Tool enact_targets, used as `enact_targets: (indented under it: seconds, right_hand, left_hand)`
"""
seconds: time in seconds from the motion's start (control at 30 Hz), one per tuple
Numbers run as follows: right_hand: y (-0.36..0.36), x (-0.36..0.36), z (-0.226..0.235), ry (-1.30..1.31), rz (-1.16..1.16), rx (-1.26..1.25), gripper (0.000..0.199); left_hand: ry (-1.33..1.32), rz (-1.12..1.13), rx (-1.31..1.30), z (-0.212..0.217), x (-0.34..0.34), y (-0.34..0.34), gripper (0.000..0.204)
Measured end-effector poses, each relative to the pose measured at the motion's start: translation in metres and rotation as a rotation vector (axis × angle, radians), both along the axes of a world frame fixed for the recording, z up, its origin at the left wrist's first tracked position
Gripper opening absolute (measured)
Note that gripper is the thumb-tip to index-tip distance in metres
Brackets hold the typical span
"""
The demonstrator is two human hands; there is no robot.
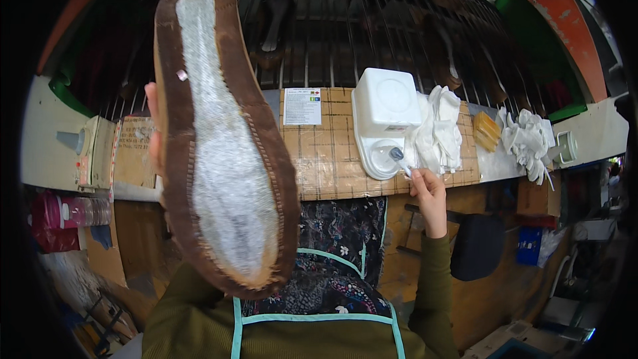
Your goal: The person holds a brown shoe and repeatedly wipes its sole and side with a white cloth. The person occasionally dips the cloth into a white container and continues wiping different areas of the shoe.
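Note:
Close to the camera, my left hand [153, 129] holds up a brown shoe [178, 113], underside toward me. A greyish-white middle panel and stitching run along that underside. Only some fingers show at the shoe's left edge; the rest of the hand is behind it. My right hand [428, 194] pinches the pale handle of a small brush [398, 155]. The brush's dark end rests in the round dish of a white glue dispenser [389, 103] on the bench.
White cloth gloves [438, 129] lie right of the dispenser, then a yellowish block [487, 131] and more white gloves [526, 138]. A printed sheet [302, 106] lies on the cardboard-covered bench [325, 159]. Beyond, a dark rack of bars [372, 33] carries several shoes.

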State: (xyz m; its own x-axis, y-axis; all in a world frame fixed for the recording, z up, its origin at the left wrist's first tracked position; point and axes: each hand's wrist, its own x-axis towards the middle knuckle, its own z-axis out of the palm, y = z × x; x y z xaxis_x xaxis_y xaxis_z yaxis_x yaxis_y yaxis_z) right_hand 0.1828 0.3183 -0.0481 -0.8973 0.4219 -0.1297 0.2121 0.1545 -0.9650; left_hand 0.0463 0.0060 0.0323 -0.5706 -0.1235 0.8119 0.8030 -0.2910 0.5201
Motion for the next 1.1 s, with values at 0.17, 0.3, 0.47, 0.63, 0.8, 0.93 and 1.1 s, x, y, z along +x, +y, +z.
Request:
enact_targets:
  seconds: [0.17,0.3,0.47,0.63,0.8,0.93,1.1]
  right_hand:
    - [-0.003,0.008,0.0,-0.03,0.01,-0.345,0.016]
    - [-0.029,0.0,0.014,0.177,-0.096,-0.028,0.012]
    - [-0.071,-0.015,0.086,0.605,-0.268,0.925,0.02]
    - [-0.106,-0.016,0.105,0.688,-0.038,0.245,0.024]
    - [-0.114,-0.034,0.095,0.642,-0.015,0.166,0.023]
    - [-0.115,-0.049,0.101,0.634,-0.015,0.163,0.022]
    - [-0.11,-0.074,0.114,0.702,0.009,0.272,0.022]
  left_hand:
    - [0.105,0.168,-0.223,-0.043,-0.011,0.008,0.049]
    - [-0.072,-0.131,-0.102,-0.096,-0.025,0.009,0.047]
    - [0.196,0.059,-0.267,-0.093,-0.033,0.035,0.037]
    - [0.121,-0.055,-0.367,-0.065,-0.029,0.035,0.039]
    - [0.261,-0.005,-0.372,-0.055,-0.018,0.037,0.043]
    - [0.383,0.057,-0.386,-0.045,-0.014,0.034,0.046]
    - [0.463,0.109,-0.386,-0.039,-0.013,0.027,0.048]
